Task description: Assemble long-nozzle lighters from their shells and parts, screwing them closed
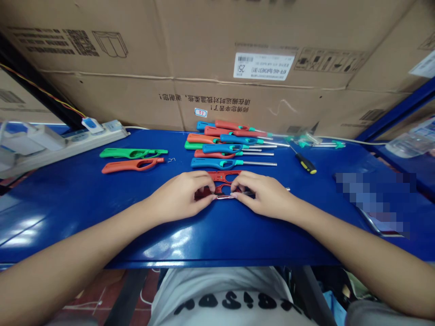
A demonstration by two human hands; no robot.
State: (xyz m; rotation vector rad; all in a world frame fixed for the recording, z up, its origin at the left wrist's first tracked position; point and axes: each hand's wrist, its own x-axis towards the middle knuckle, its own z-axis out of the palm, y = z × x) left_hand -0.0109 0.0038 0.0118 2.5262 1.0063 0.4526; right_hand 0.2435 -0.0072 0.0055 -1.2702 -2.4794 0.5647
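- Left end: green lighter casing [132,153] and orange lighter casing [126,165] lie on the surface [163,244], left of and a little beyond the near red lighter casing half (landmark); both point roughly left to right. A small bent wire [172,159] sits by the orange tip.
- Left hand [180,194]: at the landmark's left end, fingers curled, thumb and fingertips brought together in a pinch on its near edge.
- Landmark, the near red lighter casing half [219,185]: directly between the hands, long axis running left to right, across the body. Neither hand is clearly nearer; both touch it. A thin pale edge shows between the thumbs; part unclear.
- Far red lighter casing half [215,175]: just beyond the landmark, roughly parallel. Whether the two touch: cannot tell.
- Blue lighter [214,163]: beyond both red halves, roughly parallel, metal tube to the right; more lighters heaped behind it.
- Right hand [268,194]: at the landmark's right part, thumb and fingertips nearly closed on it. A metal tip [288,189] shows past the knuckles; its attachment is hidden.
- Screwdriver [305,163]: right of and beyond the landmark, slanted, apart from both hands.
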